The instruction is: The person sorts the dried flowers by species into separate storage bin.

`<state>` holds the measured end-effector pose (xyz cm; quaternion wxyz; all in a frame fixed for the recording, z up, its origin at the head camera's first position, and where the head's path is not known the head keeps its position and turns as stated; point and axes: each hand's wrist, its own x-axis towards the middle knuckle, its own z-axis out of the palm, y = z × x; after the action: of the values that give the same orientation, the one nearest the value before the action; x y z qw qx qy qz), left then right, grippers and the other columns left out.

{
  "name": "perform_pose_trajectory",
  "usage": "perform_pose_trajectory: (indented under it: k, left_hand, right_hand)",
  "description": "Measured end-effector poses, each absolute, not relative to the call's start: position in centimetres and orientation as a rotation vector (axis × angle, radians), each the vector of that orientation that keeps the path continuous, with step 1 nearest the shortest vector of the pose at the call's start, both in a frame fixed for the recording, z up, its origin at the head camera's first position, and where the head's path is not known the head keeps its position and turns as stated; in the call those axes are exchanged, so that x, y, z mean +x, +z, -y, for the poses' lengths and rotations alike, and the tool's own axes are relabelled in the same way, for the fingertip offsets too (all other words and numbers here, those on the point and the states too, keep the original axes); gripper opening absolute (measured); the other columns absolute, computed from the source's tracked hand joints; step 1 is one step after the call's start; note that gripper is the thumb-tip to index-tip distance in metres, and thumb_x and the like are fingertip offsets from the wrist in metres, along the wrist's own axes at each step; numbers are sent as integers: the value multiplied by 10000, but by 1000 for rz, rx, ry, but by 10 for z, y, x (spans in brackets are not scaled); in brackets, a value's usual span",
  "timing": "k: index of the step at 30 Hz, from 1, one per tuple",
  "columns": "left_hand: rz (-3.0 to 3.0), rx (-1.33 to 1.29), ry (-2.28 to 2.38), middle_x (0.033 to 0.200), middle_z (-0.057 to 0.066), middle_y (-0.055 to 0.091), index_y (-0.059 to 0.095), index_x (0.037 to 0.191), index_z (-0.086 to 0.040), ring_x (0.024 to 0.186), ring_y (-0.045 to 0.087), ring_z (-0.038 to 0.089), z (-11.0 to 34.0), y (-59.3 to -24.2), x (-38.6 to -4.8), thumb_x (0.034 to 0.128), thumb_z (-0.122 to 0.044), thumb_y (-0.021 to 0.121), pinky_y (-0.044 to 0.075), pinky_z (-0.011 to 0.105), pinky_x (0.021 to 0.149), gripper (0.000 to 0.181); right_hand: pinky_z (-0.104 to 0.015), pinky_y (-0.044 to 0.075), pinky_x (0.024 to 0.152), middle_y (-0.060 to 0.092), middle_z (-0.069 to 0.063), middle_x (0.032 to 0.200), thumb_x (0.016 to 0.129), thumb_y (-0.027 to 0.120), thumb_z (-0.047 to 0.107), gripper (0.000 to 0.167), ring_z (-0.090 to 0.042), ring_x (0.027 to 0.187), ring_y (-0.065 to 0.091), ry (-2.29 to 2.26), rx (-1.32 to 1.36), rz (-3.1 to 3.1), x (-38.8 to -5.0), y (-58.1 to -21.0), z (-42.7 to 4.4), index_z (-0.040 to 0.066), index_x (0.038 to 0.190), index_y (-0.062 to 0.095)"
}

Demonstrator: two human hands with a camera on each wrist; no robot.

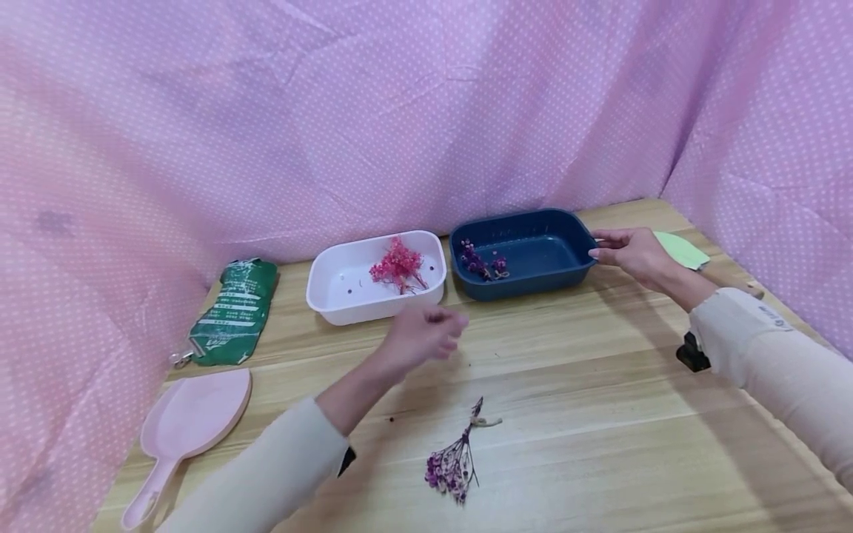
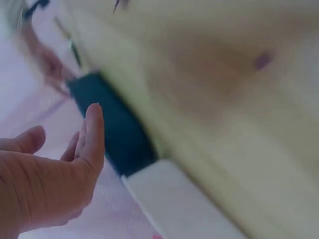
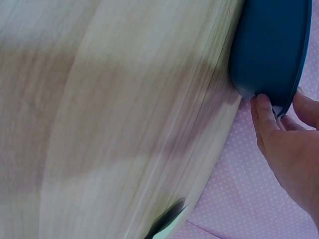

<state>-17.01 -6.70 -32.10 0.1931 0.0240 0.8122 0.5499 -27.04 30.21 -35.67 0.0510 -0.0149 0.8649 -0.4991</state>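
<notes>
My right hand [image 1: 633,255] pinches the right end of a dark blue tray [image 1: 540,283]. In the right wrist view, its thumb is at the rim and its fingers lie beneath. Purple dried flowers [image 1: 474,260] lie in that tray's left part. Beside it stands a white tray [image 1: 363,312] holding a pink dried flower sprig [image 1: 400,263]. My left hand [image 1: 423,334], slightly blurred, hovers in front of the white tray with nothing held; its fingers look relaxed in the left wrist view. Nearer me, a purple dried flower bunch [image 1: 452,466] tied with twine lies on the table.
A pink dustpan [image 1: 196,414] lies at the left, with a green printed packet [image 1: 236,311] behind it. A light green object [image 1: 683,250] sits partly behind my right hand. Small dark bits dot the wooden table [image 1: 600,429]. Pink dotted cloth [image 1: 400,111] hangs around it.
</notes>
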Motion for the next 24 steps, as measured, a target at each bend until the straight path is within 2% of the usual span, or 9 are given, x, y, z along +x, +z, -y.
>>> perform_pose_trajectory:
  k: [6,10,13,15,17,20,22,24]
  left_hand:
    - [-2315,106,1371,889,126,688,682,1124,-23,737,682,271,83,-342,-126,866,-288,722,577,374,651,372]
    - [-2439,182,1260,795,32,664,687,1104,15,687,632,180,84,-354,-108,815,-297,772,557,335,663,434]
    - [-2590,313,1089,633,-62,545,708,832,-26,592,516,83,80,-361,-98,786,-337,794,474,249,575,326]
    - [-2693,412,939,565,-81,415,607,653,-86,543,409,64,76,-365,-93,761,-375,807,383,220,508,367]
    - [-2774,491,794,553,-65,334,472,580,-135,512,337,79,73,-368,-88,728,-401,826,283,231,454,466]
    - [-2867,582,660,630,-64,420,577,652,-136,552,393,81,70,-371,-84,691,-344,856,326,223,466,350]
    - [-2889,618,636,675,-57,480,660,750,-120,566,432,85,69,-373,-83,696,-221,847,360,222,464,219]
    - [-2905,646,633,694,-61,504,709,846,-111,565,449,81,69,-375,-82,693,-94,805,376,217,461,181]
  right_hand:
    - [-60,455,759,459,-289,1365,952,615,180,566,169,848,513,-1510,-65,-2652,-272,-357,-302,-54,1421,401]
    - [-59,457,761,443,-279,1368,953,613,172,574,176,852,519,-1521,-66,-2642,-272,-357,-302,-64,1424,387]
    - [-61,459,761,462,-263,1358,943,628,180,592,165,864,533,-1535,-66,-2636,-271,-358,-302,-71,1420,386]
    - [-65,464,761,465,-260,1352,942,631,181,594,157,865,541,-1544,-72,-2632,-271,-358,-303,-76,1418,386]
    - [-65,466,755,481,-257,1341,940,633,181,595,157,857,545,-1544,-81,-2636,-271,-358,-303,-84,1413,389]
    - [-69,471,741,518,-248,1314,935,640,171,587,150,839,550,-1557,-78,-2640,-272,-358,-304,-92,1402,401]
    - [-73,474,738,543,-225,1298,935,640,170,577,148,837,553,-1547,-79,-2651,-272,-358,-304,-88,1397,412]
    - [-72,473,738,543,-224,1300,935,642,187,580,148,835,549,-1538,-74,-2654,-272,-358,-304,-79,1398,418]
